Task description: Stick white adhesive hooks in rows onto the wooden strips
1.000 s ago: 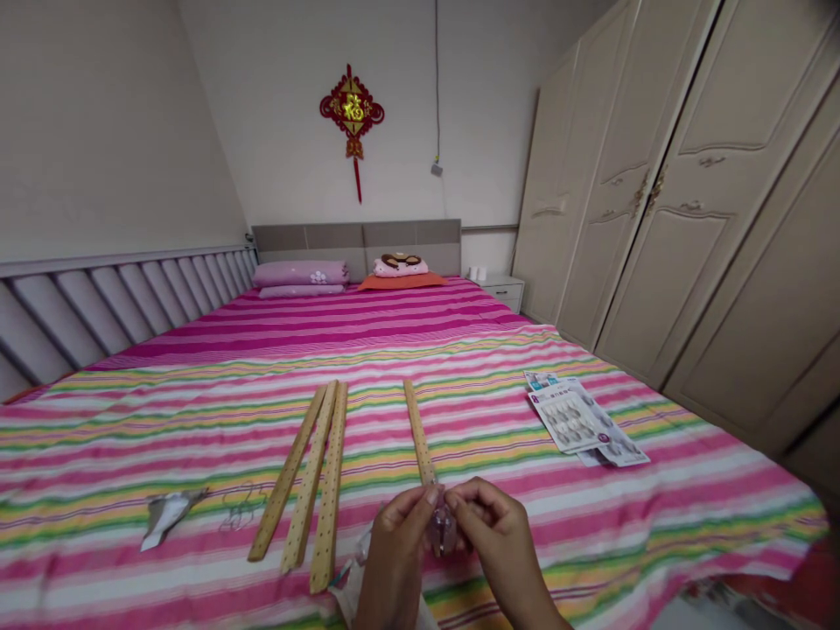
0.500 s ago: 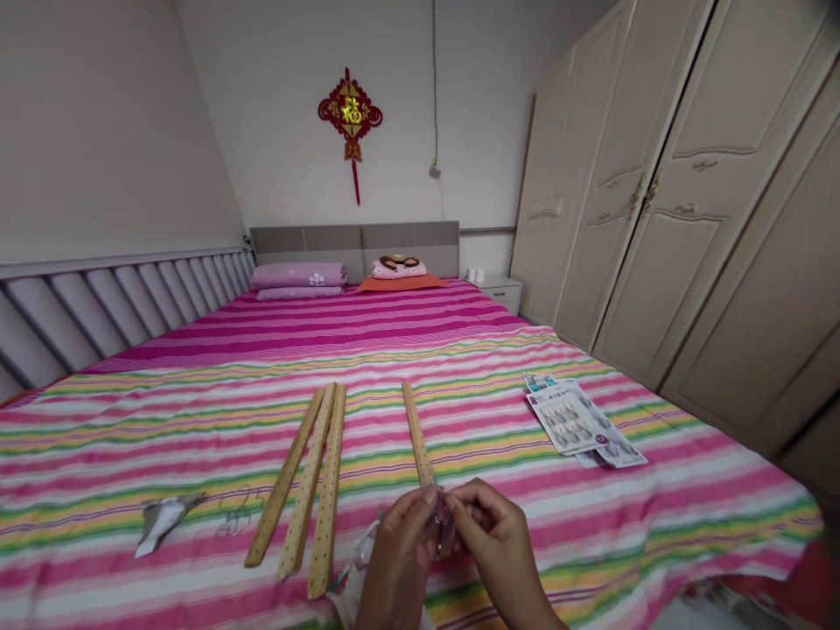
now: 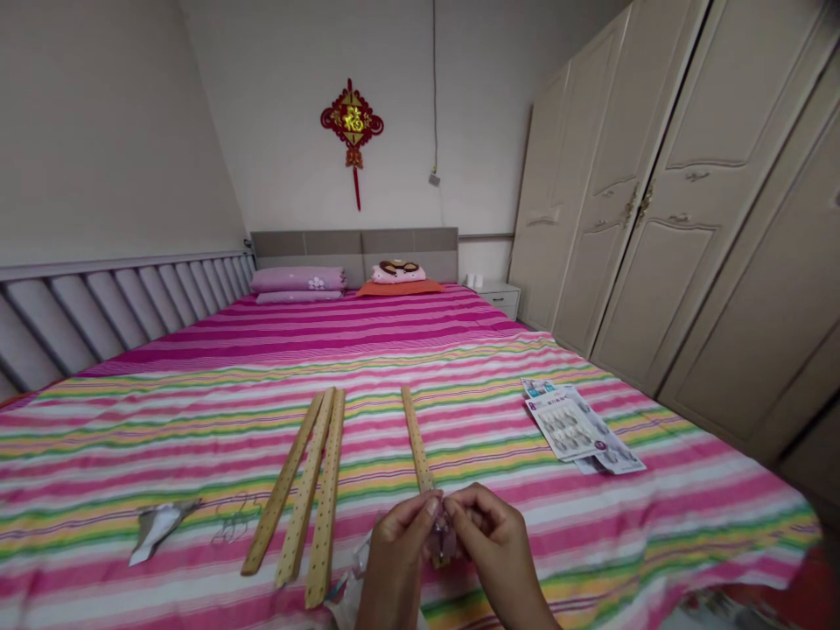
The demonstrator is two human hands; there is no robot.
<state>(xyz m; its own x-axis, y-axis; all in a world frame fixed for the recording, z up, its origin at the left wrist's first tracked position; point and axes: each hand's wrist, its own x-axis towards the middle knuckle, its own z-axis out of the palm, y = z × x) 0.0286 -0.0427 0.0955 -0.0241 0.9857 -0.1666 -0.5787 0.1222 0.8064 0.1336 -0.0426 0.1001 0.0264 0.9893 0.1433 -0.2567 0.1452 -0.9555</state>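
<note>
A small translucent purplish plastic piece [image 3: 442, 535] is held between my left hand [image 3: 402, 535] and my right hand [image 3: 491, 535]. Each hand pinches it with thumb and forefinger, and its exact kind is too small to tell. It sits over the near end of a single wooden strip [image 3: 415, 429] with rows of holes, which lies on the striped sheet. Partly behind my left wrist is some crumpled clear and white packaging [image 3: 351, 584]. Left of my hands lie three more wooden strips with holes [image 3: 326, 503], side by side and close together at their far ends.
A torn silvery wrapper [image 3: 159, 527] and a tangle of thin metal pieces [image 3: 237, 518] lie on the left. Carded blister packs [image 3: 564, 427] overlap on the right. Folded bedding [image 3: 298, 280] sits near the headboard [image 3: 328, 242]; a wardrobe [image 3: 656, 262] stands right.
My fingers have shifted slightly on the plastic piece, and more of it shows between my hands. The camera view has tilted a little; the strips and packs stay put.
</note>
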